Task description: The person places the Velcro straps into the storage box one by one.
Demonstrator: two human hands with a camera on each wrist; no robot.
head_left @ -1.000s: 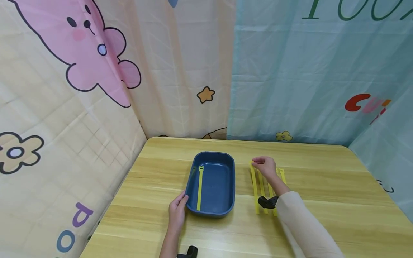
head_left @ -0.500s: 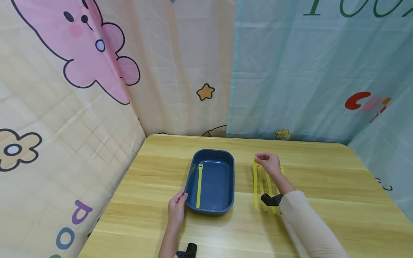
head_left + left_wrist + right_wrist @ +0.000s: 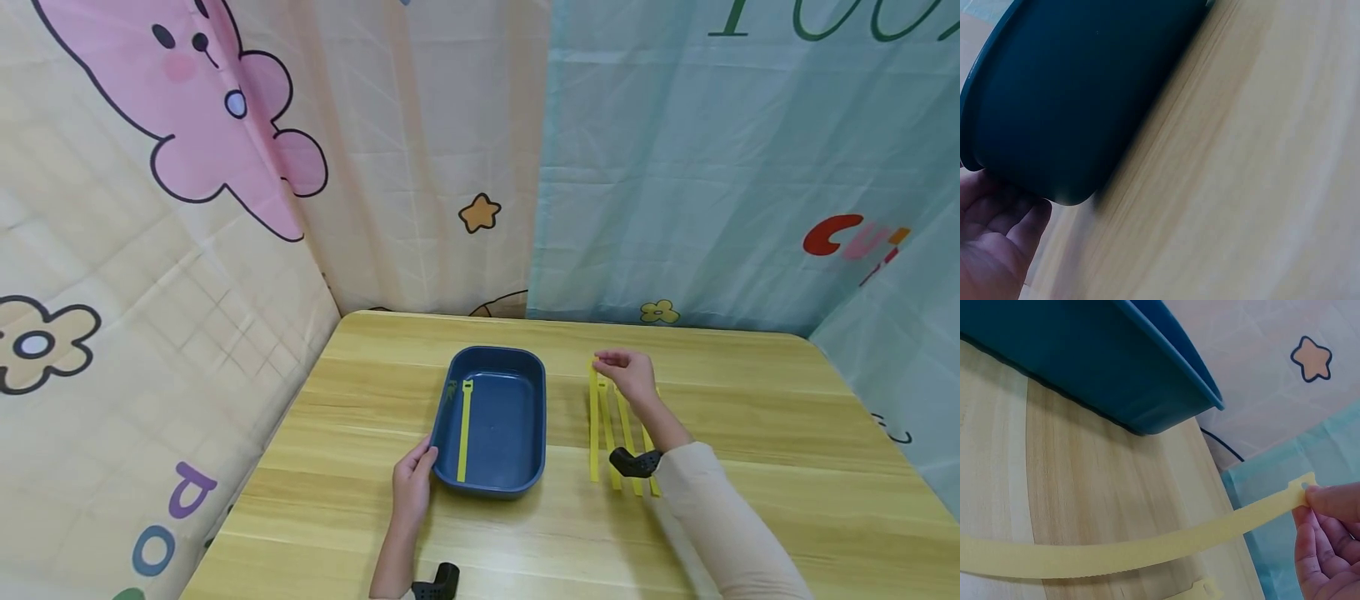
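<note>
My right hand (image 3: 628, 375) pinches the slotted head of a yellow cable tie (image 3: 1147, 550) between thumb and fingers. In the right wrist view this flat strap curves down from the fingertips, its head raised above the table. Several more yellow cable ties (image 3: 626, 429) lie side by side under and beside that hand, partly covered by the wrist. To the left stands a dark blue plastic tub (image 3: 540, 417), with one cable tie (image 3: 465, 433) lying lengthwise on its floor. My left hand (image 3: 412, 483) holds the tub's near left corner, fingers tucked under the rim in the left wrist view.
The wooden table (image 3: 375, 400) carries everything. Behind it hangs a printed cloth curtain (image 3: 420, 167), with another cloth along the left side. Each wrist wears a black device (image 3: 634, 462).
The right hand has drawn the pinched cable tie slightly upward and to the right, its head lifting. The left hand stays on the tub. The view has shifted slightly.
</note>
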